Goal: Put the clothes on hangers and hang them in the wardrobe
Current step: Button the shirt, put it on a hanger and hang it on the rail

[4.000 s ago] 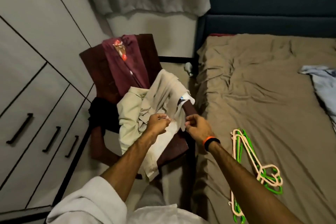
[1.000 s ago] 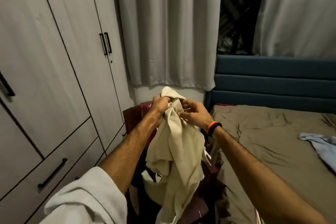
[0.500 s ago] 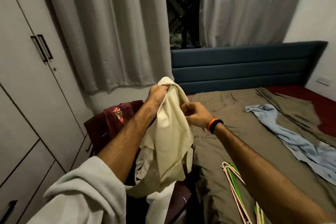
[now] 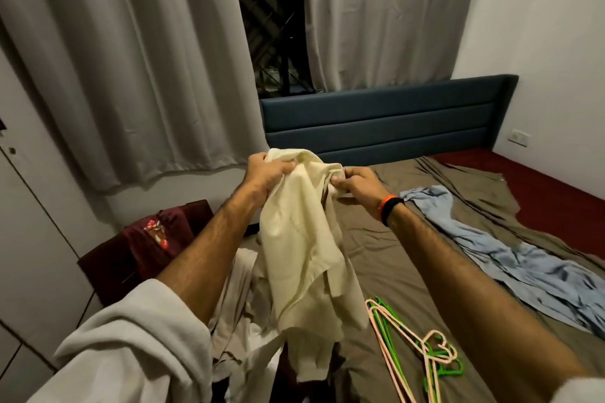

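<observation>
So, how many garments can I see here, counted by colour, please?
Cream: 1, the cream shirt held up by left hand and right hand
Maroon: 1, maroon garment
Blue: 1, blue garment
Pale pile: cannot separate
Total: 3 distinct

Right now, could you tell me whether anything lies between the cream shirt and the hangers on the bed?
Nothing visible does. Both hands, left hand and right hand, grip the cream shirt above bare bedsheet; the hangers lie uncovered below.

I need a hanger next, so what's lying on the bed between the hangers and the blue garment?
Nothing: in the head view, only bare brown sheet lies between the pink and green hangers and the blue garment.
</observation>
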